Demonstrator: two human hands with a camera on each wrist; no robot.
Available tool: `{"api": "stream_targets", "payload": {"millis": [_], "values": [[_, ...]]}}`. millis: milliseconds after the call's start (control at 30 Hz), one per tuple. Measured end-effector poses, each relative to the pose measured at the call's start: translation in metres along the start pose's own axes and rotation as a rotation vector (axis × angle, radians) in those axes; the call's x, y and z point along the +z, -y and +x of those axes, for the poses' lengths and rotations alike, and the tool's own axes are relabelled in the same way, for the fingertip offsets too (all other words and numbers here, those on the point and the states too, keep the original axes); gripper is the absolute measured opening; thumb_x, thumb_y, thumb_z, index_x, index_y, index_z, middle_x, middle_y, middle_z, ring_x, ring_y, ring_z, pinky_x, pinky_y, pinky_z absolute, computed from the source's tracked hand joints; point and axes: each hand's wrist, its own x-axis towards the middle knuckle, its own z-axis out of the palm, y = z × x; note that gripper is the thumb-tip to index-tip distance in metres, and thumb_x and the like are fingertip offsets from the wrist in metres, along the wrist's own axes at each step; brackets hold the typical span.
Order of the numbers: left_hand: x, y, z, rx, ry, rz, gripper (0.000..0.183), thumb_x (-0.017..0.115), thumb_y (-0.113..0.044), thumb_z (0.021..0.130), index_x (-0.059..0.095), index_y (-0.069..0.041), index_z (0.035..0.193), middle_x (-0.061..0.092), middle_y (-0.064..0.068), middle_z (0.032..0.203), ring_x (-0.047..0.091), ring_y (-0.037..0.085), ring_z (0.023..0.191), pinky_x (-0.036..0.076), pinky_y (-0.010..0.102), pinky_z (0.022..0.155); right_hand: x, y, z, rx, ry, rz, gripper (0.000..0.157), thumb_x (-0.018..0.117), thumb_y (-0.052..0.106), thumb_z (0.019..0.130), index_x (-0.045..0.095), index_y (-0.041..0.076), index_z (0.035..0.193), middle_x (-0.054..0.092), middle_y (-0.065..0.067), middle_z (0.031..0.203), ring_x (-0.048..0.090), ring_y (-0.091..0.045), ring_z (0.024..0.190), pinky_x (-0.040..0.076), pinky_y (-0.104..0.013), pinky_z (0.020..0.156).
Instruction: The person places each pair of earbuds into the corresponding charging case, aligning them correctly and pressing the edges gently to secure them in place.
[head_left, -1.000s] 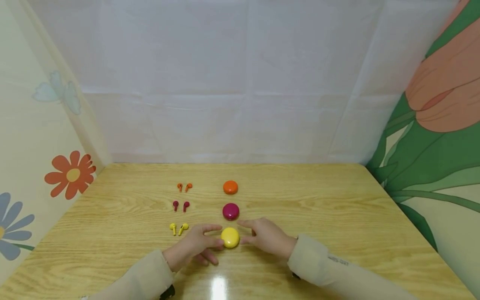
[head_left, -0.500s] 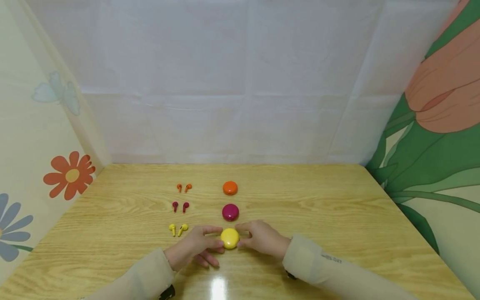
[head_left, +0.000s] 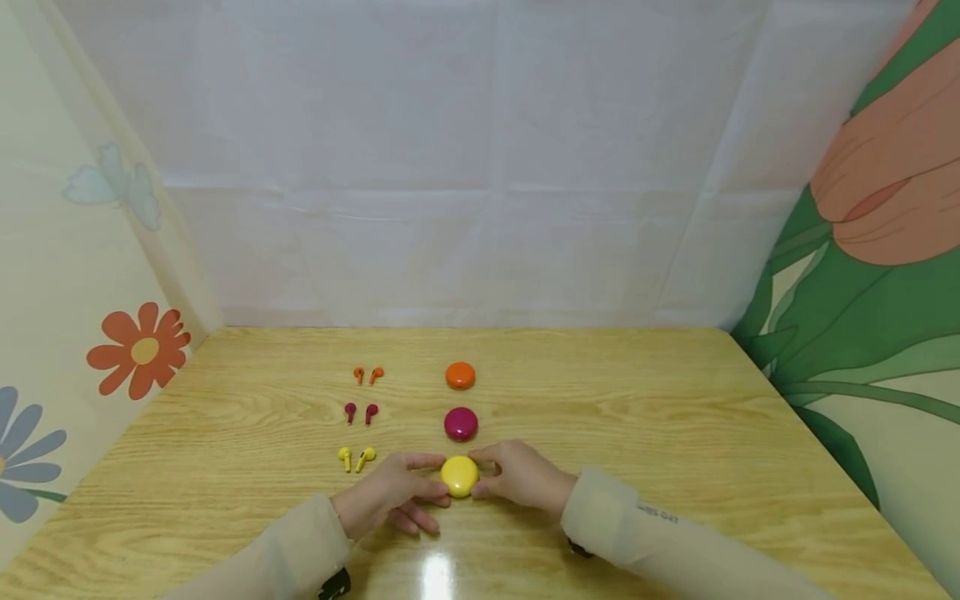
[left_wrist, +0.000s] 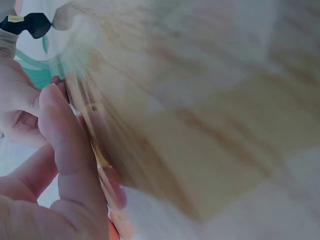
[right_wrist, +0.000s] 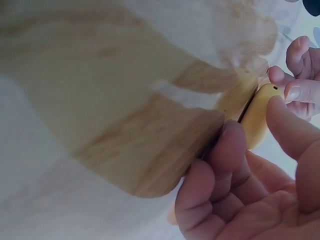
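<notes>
A glossy yellow round earbud case lies on the wooden table between my two hands. From its left side, my left hand holds it with thumb and index finger at the edge; the other fingers spread below. My right hand grips the opposite side, thumb at the near edge and index finger at the far edge. In the right wrist view the yellow case stands out past the right fingers, with the left thumb on its far end. Left of my left hand lie two yellow earbuds.
Behind the yellow case sit a magenta round case and an orange one. Magenta earbuds and orange earbuds lie in pairs to their left. A white sheet hangs behind the wooden table.
My right hand has moved slightly left, closing the small gap so its thumb and index finger meet the yellow case. My left hand has stayed nearly in place.
</notes>
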Motion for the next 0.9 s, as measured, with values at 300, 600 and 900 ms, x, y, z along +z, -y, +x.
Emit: {"api": "stream_targets", "payload": {"millis": [300,600,900], "values": [[-0.0001,0.0010,0.0069,-0.012,0.007,-0.020,0.056,0.066,-0.007,0.092,0.042,0.004,0.142,0.073,0.012,0.087,0.071,0.023,0.064,0.054,0.026,0.051,0.0014,0.0006,0.0030,0.001,0.006,-0.008,0.043,0.077,0.013,0.082,0.065,-0.002,0.121,0.068,-0.009,0.093,0.047,-0.011,0.066,0.041,-0.025,0.060],[0.0016,-0.0007,0.0035,-0.014,0.042,-0.014,0.052,0.065,-0.007,0.092,0.045,0.005,0.138,0.072,0.011,0.086,0.071,0.021,0.066,0.055,0.028,0.056,0.0017,0.0030,0.0017,-0.039,0.030,0.005,0.036,0.078,0.011,0.081,0.070,0.001,0.115,0.065,0.001,0.087,0.042,-0.007,0.061,0.036,-0.022,0.055],[0.0022,0.0015,-0.0022,0.028,0.041,-0.046,0.053,0.067,-0.009,0.091,0.046,0.001,0.139,0.073,0.012,0.088,0.068,0.015,0.058,0.051,0.022,0.049,-0.0031,0.0061,-0.0008,-0.053,0.041,0.079,0.031,0.076,0.005,0.082,0.070,-0.001,0.112,0.059,0.003,0.070,0.048,-0.008,0.061,0.041,-0.022,0.055]]}}
